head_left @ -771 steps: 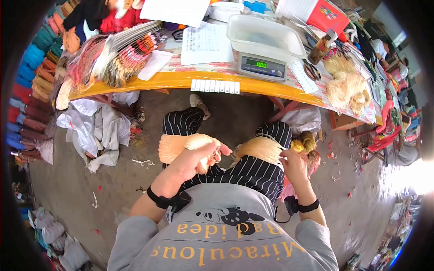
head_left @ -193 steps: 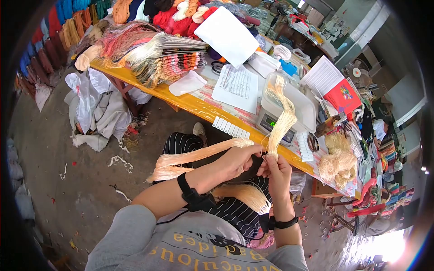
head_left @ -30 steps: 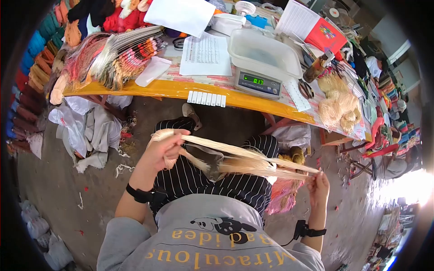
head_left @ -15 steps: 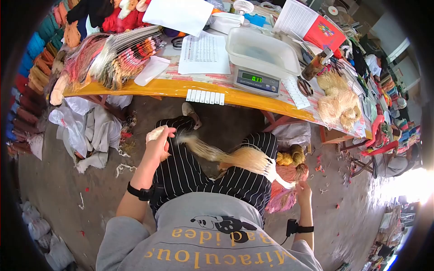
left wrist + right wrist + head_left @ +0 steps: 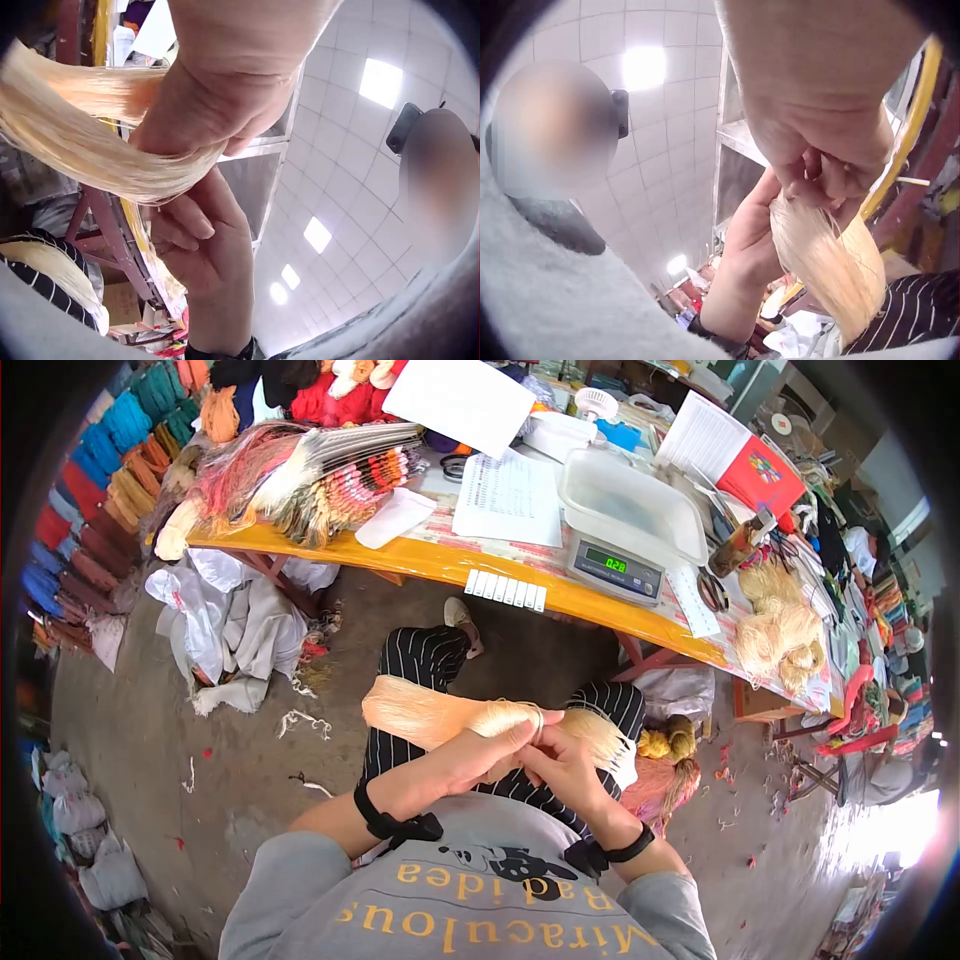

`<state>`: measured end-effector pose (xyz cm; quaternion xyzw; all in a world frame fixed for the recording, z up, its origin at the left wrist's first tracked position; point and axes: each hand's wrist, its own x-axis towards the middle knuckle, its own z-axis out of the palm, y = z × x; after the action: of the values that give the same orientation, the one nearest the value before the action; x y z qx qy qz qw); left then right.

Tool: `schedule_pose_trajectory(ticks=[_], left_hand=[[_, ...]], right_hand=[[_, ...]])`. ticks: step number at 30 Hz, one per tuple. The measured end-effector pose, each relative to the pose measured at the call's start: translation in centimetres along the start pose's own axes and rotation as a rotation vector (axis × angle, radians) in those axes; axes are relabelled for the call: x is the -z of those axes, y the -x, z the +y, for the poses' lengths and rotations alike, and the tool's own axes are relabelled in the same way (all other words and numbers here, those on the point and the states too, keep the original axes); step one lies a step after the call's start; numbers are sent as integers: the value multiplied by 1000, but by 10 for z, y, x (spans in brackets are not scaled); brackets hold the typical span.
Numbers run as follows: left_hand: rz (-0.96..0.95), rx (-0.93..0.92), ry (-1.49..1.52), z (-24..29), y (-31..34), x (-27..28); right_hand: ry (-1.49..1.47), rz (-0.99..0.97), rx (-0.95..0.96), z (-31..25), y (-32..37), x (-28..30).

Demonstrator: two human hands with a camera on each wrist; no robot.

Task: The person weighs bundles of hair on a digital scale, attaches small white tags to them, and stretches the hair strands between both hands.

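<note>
A pale peach yarn skein [image 5: 415,715] lies across the left thigh, its near end raised between the hands. My left hand [image 5: 470,758] grips that end; in the left wrist view the skein [image 5: 90,150] curves around the fingers of this hand [image 5: 225,90]. Against it, my right hand [image 5: 572,768] pinches strands at the skein's end. In the right wrist view, the curled fingertips of the right hand [image 5: 825,142] meet the top of the skein [image 5: 817,255], beside the left hand [image 5: 746,240]. Another pale bundle [image 5: 600,740] rests over the right thigh.
The table [image 5: 400,565] carries a scale [image 5: 615,568] reading 0.28 beneath a clear tray [image 5: 630,510], papers [image 5: 508,500], coloured yarn [image 5: 330,495] and pale hanks [image 5: 785,630]. Yellow [image 5: 668,740] and pink yarn [image 5: 655,790] hang beside the right leg.
The hands have come together from far apart. My right hand has left the bundle on the right thigh and now pinches the left hand's skein. The scale reading went from 0.17 to 0.28.
</note>
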<state>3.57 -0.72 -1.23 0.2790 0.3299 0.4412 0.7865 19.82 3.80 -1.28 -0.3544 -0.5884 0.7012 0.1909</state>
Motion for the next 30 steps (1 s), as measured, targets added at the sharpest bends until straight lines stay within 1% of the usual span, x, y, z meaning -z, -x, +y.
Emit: schedule_pose_trajectory(ticks=[1, 2, 3, 4, 5, 6, 7, 8, 9, 10, 12, 13, 14, 16, 17, 18, 20, 21, 22, 24, 25, 26, 27, 28, 29, 30], left_hand=[[54, -33, 12, 0, 1, 1], [107, -65, 26, 0, 2, 0], [106, -65, 28, -2, 2, 1], [130, -112, 31, -5, 0, 3], [152, -157, 34, -5, 0, 4], [148, -155, 36, -4, -1, 5], [126, -148, 115, 0, -1, 5], [106, -139, 196, 2, 0, 5], [134, -115, 236, -2, -2, 11], [132, -113, 238, -1, -2, 12], [144, -115, 184, 4, -1, 11], [136, -112, 240, 7, 0, 10], [137, -112, 242, 6, 1, 12], [86, -38, -61, 5, 3, 17], [92, -27, -200, 12, 8, 11], [94, -27, -198, 6, 5, 14], [88, -163, -134, -5, -3, 16], [44, -15, -20, 3, 7, 17], [44, -15, -20, 8, 11, 28], [-227, 295, 25, 16, 20, 59], [-183, 233, -54, 20, 32, 74], [239, 230, -120, 23, 48, 84], [295, 152, 82, 34, 66, 113], [386, 58, 129, 45, 82, 137], [443, -105, 161, 53, 101, 166], [621, -166, 367, 66, 124, 185]], right_hand=[[3, -5, 1, 2, -1, 0], [137, 58, 144, 5, -2, 1], [271, 123, 286, 9, -2, 2], [273, 126, 283, 13, -1, 1], [180, 174, 327, 18, 0, 0], [88, 223, 372, 19, 0, -1], [89, 227, 370, 16, 2, 1], [-244, 159, 130, 8, 7, 5], [-575, 86, -115, 4, 10, 6], [-575, 90, -116, 4, 11, 5], [-720, 51, -172, 6, 13, 1], [-721, -25, -214, 16, 15, 2], [-721, -25, -215, 19, 17, 1], [-517, -168, -238, 22, 19, 0], [-364, -189, -228, 21, 21, 2], [-364, -190, -231, 20, 23, 3], [-401, -104, -225, 18, 27, 7], [-457, -56, -208, 19, 27, 11], [-505, -9, -226, 19, 29, 22], [-463, 134, -147, 16, 34, 47], [-434, 259, -137, 14, 38, 62], [-406, 385, -124, 13, 43, 78], [-387, 422, -49, 24, 48, 105], [-370, 461, 25, 36, 54, 135], [-381, 554, 37, 37, 60, 158], [-393, 647, 50, 37, 67, 181]])
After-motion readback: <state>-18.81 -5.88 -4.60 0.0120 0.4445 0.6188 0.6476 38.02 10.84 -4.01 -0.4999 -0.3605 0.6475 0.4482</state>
